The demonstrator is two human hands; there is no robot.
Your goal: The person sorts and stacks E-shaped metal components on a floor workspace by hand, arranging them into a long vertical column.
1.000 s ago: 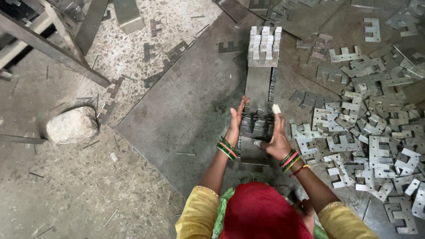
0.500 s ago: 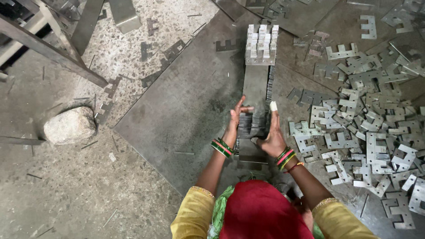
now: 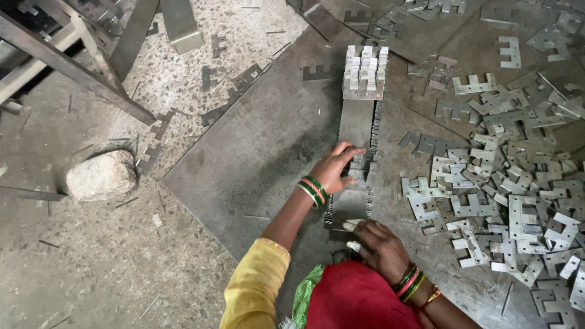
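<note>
We keep the long stack of E-shaped plates (image 3: 359, 152) running toward twelve o'clock on the steel sheet (image 3: 244, 158); left hand (image 3: 337, 169) presses flat mid-stack, right hand (image 3: 378, 247) squares the near end, both unclenched.

The near end of the long row of stacked plates (image 3: 356, 164) is disappearing under the left hand (image 3: 336, 170) and the right hand (image 3: 378, 244), so how the fingers are gripping there is not showing. The red head covering (image 3: 359, 301) is hiding the person's body and the metal sheet (image 3: 244, 158) nearest to them. The right forearm is running out past the bottom edge. The heap of loose stamped plates (image 3: 506, 183) is being cut off at the right edge. Far left, the wooden frame (image 3: 67, 55) is running off the top and left edges. The small bits scattered around the stone (image 3: 100, 176) are too small to tell.
</note>
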